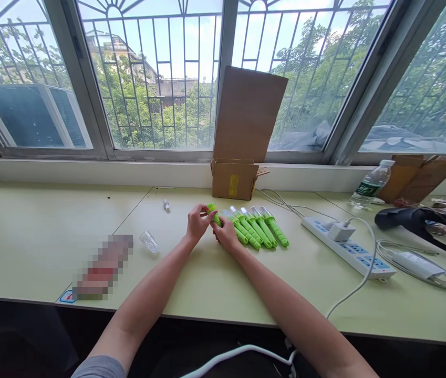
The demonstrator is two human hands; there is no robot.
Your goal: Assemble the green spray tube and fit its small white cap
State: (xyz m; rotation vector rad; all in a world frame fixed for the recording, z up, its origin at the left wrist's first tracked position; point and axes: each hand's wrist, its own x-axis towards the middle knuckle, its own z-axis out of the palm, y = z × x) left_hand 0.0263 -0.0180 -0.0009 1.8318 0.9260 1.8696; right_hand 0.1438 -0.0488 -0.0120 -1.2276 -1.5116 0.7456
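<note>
Both of my hands meet over the pale green table [41,231] around one bright green tube-like item [214,214]. My left hand [197,223] pinches its upper end with closed fingers. My right hand [226,235] wraps round its lower part. Right beside them lies a row of several matching green items with clear caps [260,227], side by side. A loose clear cap [149,241] rests to the left of my left hand, and a small clear piece [166,205] lies farther back.
An open cardboard box [234,178] stands against the window sill behind the row. A white power strip [349,247] with a plugged charger and cables lies to the right, near a water bottle [370,184], a black device [412,220] and another carton [419,176]. A blurred patch [104,265] sits front left.
</note>
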